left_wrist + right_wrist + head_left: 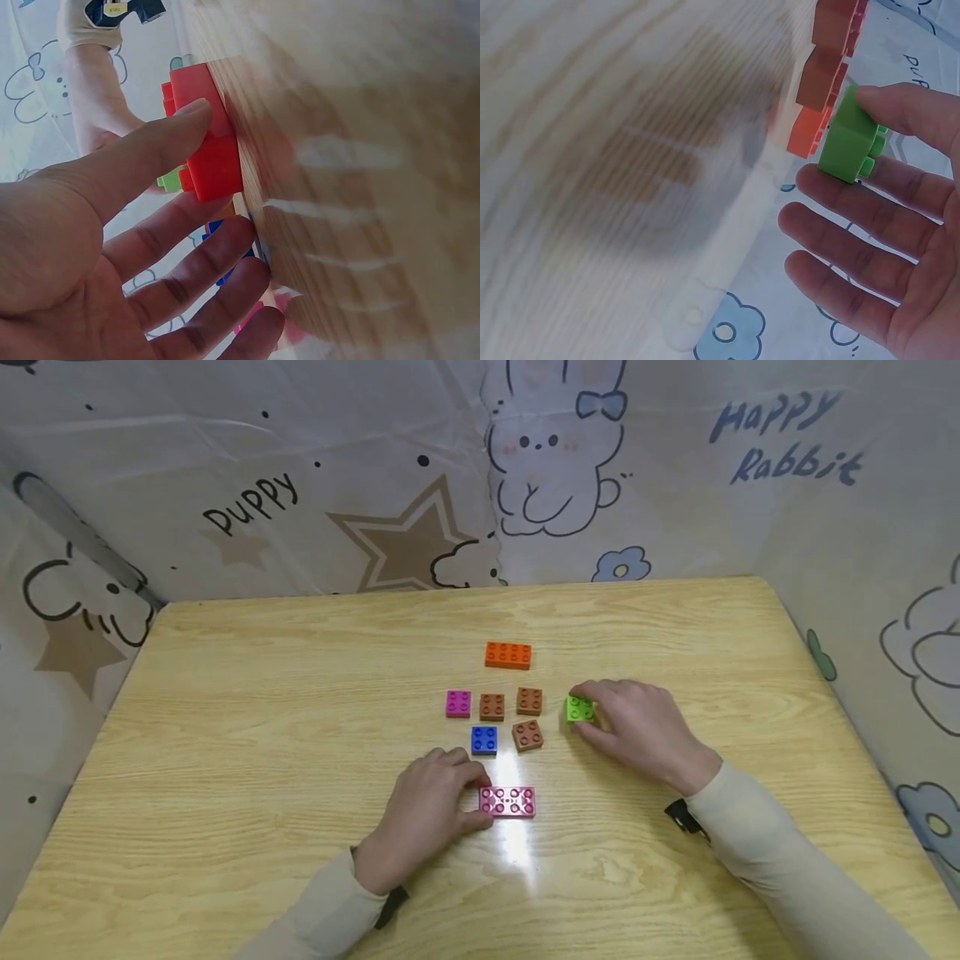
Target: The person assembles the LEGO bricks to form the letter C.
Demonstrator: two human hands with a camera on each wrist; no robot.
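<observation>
Near the front of the bricks, my left hand (423, 814) pinches the left end of a long pinkish-red toy brick (517, 802) between thumb and forefinger. The left wrist view shows this red brick (214, 161) with the thumb on its side and the other fingers loosely spread. Further right and back, my right hand (645, 727) holds a small green brick (579, 710) between thumb and fingertips. In the right wrist view the green brick (847, 142) has its studs towards the palm; whether it touches the table cannot be told.
Between the hands lie a magenta brick (458, 703), a blue brick (483, 740) and three brown bricks (492, 707). A long orange brick (508, 655) lies behind them. The wooden table (262, 710) meets patterned cloth (300, 435) at its back and sides.
</observation>
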